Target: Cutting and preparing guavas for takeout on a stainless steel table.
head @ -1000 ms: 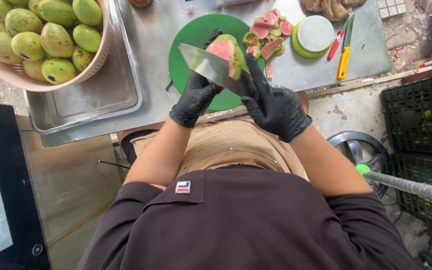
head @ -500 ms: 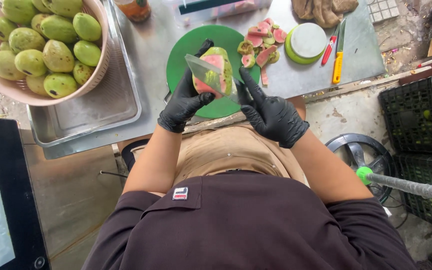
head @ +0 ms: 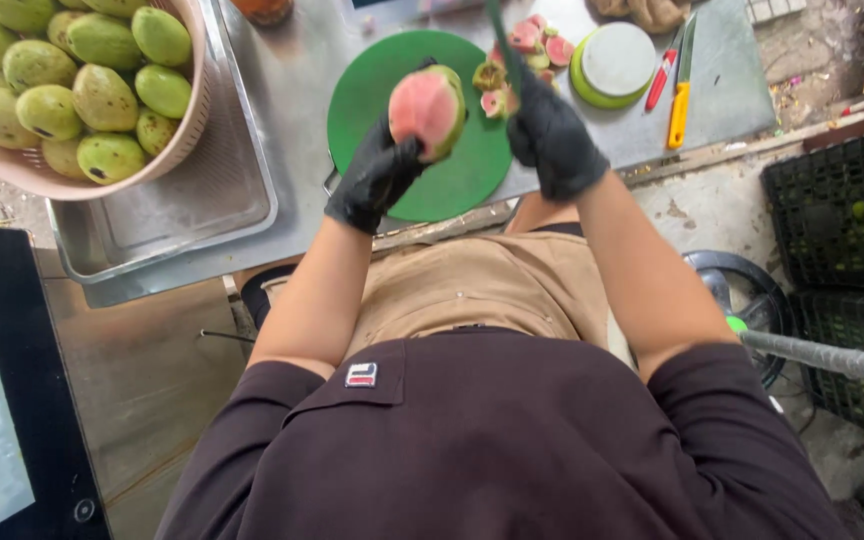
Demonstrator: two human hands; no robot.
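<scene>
one steel counter (head: 282,70) under green board (head: 382,80)

A basket of fruit (head: 72,90) is sitting in a tray (head: 212,200) at the counter's (head: 292,70) left; the cutting board (head: 452,180) is lying at centre, a bowl (head: 617,65) and two knives (head: 680,85) lying to its right.

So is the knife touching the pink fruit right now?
Apart. The head view shows the knife raised in the right hand, with green board showing between the blade and the pink fruit that the left hand holds.
</scene>
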